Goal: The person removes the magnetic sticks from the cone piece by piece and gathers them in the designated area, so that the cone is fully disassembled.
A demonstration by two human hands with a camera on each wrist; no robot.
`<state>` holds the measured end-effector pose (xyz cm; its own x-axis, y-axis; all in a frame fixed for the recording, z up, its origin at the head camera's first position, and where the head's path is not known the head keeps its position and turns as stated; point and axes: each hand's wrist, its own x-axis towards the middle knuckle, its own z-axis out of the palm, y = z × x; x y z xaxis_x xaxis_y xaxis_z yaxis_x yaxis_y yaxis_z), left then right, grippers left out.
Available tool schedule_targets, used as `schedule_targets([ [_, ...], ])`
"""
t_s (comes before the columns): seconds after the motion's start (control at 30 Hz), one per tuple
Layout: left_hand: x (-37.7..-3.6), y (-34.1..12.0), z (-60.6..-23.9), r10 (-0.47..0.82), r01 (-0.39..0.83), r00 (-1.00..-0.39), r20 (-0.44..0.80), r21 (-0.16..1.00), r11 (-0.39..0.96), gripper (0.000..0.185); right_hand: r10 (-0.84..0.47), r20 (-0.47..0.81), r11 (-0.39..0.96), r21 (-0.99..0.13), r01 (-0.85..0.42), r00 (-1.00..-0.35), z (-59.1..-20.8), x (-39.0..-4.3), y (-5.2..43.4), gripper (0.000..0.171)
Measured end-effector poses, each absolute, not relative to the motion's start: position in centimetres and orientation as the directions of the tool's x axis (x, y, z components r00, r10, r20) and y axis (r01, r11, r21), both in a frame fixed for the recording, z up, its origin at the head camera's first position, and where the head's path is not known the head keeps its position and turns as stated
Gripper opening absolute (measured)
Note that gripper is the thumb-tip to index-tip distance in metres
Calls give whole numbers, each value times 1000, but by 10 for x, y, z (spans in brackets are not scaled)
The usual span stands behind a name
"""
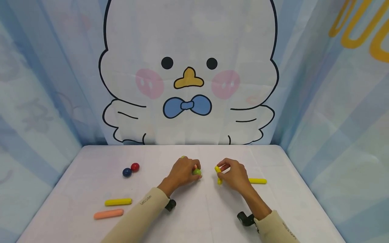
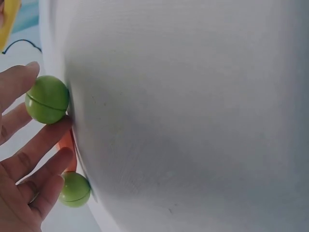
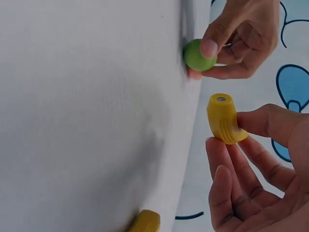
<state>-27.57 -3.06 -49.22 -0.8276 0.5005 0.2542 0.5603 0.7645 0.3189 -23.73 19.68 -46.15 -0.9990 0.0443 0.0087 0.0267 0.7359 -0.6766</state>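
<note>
My left hand (image 1: 194, 168) pinches a green ball (image 1: 197, 171) between thumb and fingertips, just above the white table (image 1: 194, 216). In the left wrist view an orange stick (image 2: 67, 150) runs from that green ball (image 2: 47, 99) to a second green ball (image 2: 75, 189) under my palm. My right hand (image 1: 221, 169) pinches a short yellow stick (image 1: 217, 169) a few centimetres right of the ball, apart from it. The right wrist view shows the yellow stick (image 3: 224, 118) end-on, with the green ball (image 3: 199, 54) beyond it.
Another yellow stick (image 1: 257, 181) lies just right of my right hand. On the left of the table sit a red ball (image 1: 135, 166) and a blue ball (image 1: 127, 172), touching. Nearer the front left lie a yellow stick (image 1: 118, 202) and an orange stick (image 1: 108, 214). Curtains close three sides.
</note>
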Motion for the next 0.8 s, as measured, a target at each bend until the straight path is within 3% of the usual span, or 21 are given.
schedule_targets([
  [0.37, -274, -32, -495, 505, 578, -815, 283, 347, 739, 24, 81, -9, 753, -655, 68, -997, -456, -228, 222, 26],
  [0.8, -271, -41, -496, 480, 548, -836, 265, 402, 734, 23, 20, -12, 848, -529, 23, -1000, -471, -211, 224, 22],
])
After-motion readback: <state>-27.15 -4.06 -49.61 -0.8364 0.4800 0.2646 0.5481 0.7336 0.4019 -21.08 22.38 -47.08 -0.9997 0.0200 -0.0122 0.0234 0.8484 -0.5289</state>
